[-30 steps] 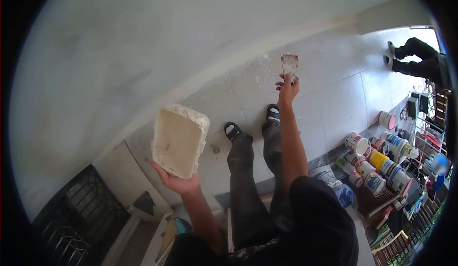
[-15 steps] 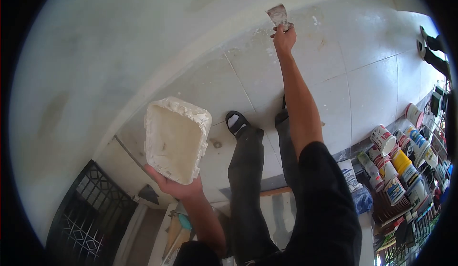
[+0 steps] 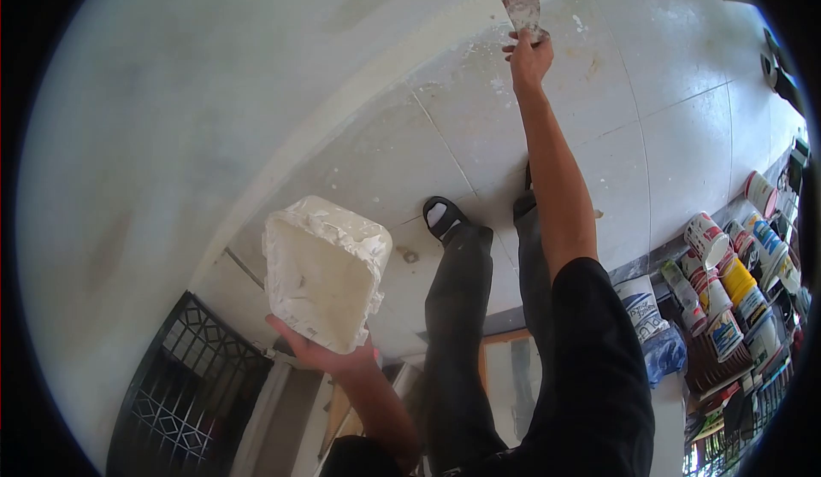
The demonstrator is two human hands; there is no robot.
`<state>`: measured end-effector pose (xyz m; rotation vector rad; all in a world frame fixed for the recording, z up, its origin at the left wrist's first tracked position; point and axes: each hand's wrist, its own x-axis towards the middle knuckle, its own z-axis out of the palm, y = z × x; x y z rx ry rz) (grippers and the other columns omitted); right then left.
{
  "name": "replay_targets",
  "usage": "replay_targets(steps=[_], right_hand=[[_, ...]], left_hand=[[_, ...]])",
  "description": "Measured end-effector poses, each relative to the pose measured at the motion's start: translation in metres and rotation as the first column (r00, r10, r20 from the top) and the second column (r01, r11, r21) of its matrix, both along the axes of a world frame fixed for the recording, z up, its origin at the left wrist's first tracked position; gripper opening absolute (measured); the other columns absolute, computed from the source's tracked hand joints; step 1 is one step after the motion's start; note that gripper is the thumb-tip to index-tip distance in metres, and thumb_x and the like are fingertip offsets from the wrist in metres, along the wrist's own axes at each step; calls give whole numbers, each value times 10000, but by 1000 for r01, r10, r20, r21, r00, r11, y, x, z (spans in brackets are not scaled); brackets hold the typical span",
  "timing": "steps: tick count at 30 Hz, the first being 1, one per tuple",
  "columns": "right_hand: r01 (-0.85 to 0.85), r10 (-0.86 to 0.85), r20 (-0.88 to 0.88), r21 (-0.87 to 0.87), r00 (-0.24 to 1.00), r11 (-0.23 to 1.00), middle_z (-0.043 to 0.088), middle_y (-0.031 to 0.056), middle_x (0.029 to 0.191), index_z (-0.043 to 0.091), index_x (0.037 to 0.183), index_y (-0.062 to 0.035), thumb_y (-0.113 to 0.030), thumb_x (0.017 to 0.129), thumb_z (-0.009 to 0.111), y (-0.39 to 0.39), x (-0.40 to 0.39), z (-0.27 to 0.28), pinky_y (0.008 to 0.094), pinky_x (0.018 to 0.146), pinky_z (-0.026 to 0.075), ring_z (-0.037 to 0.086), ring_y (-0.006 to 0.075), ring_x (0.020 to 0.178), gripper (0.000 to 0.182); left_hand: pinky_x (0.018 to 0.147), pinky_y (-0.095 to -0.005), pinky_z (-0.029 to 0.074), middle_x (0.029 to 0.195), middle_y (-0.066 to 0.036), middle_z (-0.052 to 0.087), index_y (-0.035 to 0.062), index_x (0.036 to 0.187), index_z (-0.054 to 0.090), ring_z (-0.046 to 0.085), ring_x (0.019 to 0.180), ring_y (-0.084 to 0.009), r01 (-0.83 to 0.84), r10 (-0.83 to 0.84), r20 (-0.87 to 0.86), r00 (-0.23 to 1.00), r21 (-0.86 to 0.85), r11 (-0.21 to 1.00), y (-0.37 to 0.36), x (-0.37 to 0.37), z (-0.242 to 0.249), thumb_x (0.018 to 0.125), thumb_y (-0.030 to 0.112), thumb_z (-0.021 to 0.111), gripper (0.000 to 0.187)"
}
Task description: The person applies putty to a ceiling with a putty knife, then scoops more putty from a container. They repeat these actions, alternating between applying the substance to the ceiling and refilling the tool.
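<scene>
The scraper [image 3: 524, 14] is gripped in the right hand [image 3: 532, 60], pointed outward over the floor [image 3: 684, 58] near the wall [image 3: 197, 109], while the tub [image 3: 366, 242] is supported at its near end by the left hand [image 3: 336, 359] — open side exposed, presumably for easy reach.

Above the left fingers [image 3: 289, 332], the tub [image 3: 323, 282] looks like plastic, its inside dull and fairly smooth, its rim rough and crusted with pale paste [image 3: 366, 249]. Beyond the right fingers [image 3: 511, 49], the scraper blade [image 3: 522, 7] looks like metal, matt under patchy smears. Left of these fingers the wall [image 3: 214, 92] is smooth and matt; to their right the floor tiles [image 3: 680, 58] carry a soft gloss. Well below them, the sleeve [image 3: 599, 340] is matt cloth, the buckets [image 3: 742, 282] look like plastic, and the blue sheet [image 3: 665, 355] is crinkled, faintly shiny.
</scene>
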<state>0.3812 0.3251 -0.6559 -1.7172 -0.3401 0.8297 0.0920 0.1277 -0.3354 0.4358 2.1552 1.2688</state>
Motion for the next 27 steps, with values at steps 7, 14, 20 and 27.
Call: replay_targets(steps=[7, 14, 20, 27], right_hand=[[68, -73, -181, -35, 981, 997, 644, 123, 829, 516, 1013, 14, -144, 904, 539, -74, 25, 55, 257, 433, 439, 584, 153, 518, 194], [35, -33, -181, 9, 983, 999, 547, 49, 748, 513, 986, -6, -191, 967, 525, -150, 33, 229, 257, 476, 418, 497, 106, 544, 186], [-174, 144, 135, 242, 980, 955, 555, 56, 765, 512, 990, -1, -143, 988, 487, -166, 48, 478, 252, 527, 418, 483, 96, 599, 144], [-550, 460, 346, 237, 818, 800, 570, 63, 751, 529, 971, 34, -151, 981, 497, -152, 44, 676, 246, 541, 403, 497, 108, 607, 188]], left_hand=[[651, -483, 540, 1366, -110, 454, 95, 1441, 306, 550, 1119, -330, 54, -65, 123, 990, 89, 995, 13, 6, 28, 939, 608, 347, 719], [926, -491, 446, 1408, -137, 410, 65, 1429, 319, 458, 1249, -328, -12, -161, 537, 828, 305, 952, 29, 31, 101, 977, 541, 312, 657], [1064, -444, 361, 1390, -141, 420, 50, 1401, 340, 434, 1280, -294, 46, -316, 554, 770, 447, 893, 38, 63, 177, 997, 465, 355, 579], [1050, -403, 366, 1335, -134, 474, 6, 1362, 373, 465, 1243, -248, 84, -447, 563, 695, 554, 828, 42, 92, 291, 982, 484, 413, 612]])
